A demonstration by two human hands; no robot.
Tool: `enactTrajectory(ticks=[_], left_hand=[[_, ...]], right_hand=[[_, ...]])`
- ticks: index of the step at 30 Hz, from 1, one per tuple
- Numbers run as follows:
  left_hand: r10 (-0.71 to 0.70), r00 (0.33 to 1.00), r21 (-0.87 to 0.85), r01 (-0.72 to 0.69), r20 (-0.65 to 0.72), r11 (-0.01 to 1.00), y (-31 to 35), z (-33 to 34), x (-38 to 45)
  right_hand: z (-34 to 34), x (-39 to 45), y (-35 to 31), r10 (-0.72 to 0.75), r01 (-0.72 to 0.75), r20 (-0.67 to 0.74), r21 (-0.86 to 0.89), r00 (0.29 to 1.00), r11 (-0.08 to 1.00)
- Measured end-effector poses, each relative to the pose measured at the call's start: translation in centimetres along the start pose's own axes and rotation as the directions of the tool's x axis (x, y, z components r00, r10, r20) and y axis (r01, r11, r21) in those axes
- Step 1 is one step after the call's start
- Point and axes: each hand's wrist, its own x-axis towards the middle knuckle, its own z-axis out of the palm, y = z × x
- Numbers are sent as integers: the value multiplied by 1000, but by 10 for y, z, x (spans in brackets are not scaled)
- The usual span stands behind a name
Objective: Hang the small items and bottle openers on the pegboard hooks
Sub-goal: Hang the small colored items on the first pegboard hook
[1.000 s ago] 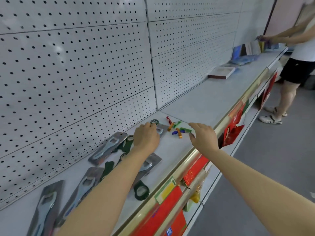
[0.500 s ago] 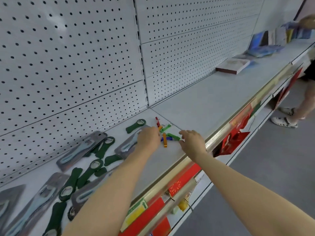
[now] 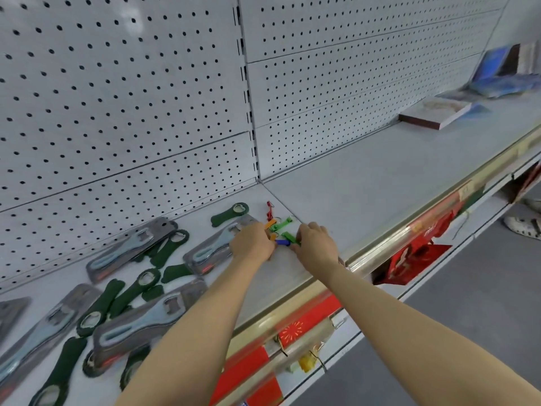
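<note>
A small heap of colourful items (image 3: pixel 280 227), orange, green and blue, lies on the white shelf (image 3: pixel 366 183) by the panel seam, with a red one (image 3: pixel 269 208) just behind. My left hand (image 3: pixel 252 242) has its fingers curled onto the orange and blue pieces at the heap's left side. From the right, my right hand (image 3: pixel 316 244) curls its fingers onto a green piece. Dark green bottle openers (image 3: pixel 231 213) and grey carded openers (image 3: pixel 133 247) lie scattered to the left. The pegboard (image 3: pixel 131 98) above shows no hooks.
Books (image 3: pixel 436 114) lie and lean at the shelf's far right. Red packets (image 3: pixel 415 256) hang below the shelf's metal front rail (image 3: pixel 380 253). A person's sandalled foot (image 3: pixel 524 225) stands on the grey floor at the right.
Both hands have closed in on the colourful heap from either side. The view has swung left and down, so more of the openers show and the other person is almost out of view.
</note>
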Motion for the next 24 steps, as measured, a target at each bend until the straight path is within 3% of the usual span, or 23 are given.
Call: enactTrajectory(ticks=[5, 7, 10, 12, 17, 24], left_hand=[[-24, 997, -210, 38, 72, 977, -10, -1, 3], [-19, 998, -278, 37, 66, 960, -12, -1, 3], [-28, 999, -446, 42, 37, 894, -15, 1, 6], [-43, 999, -566, 52, 29, 823, -17, 0, 7], [-88, 994, -794, 105, 65, 599, -21, -6, 2], [-143, 990, -840, 92, 18, 534, -19, -15, -7]], right_hand=[[-7, 1, 6, -20, 21, -25, 56, 1000, 998], [-11, 3, 9, 11, -9, -14, 186, 1000, 983], [-17, 6, 11, 97, -126, 81, 567, 992, 814], [-19, 7, 13, 136, -191, 135, 685, 982, 703], [-14, 11, 16, 169, -235, 167, 781, 971, 579], [-12, 19, 16, 173, -270, 210, 823, 962, 500]])
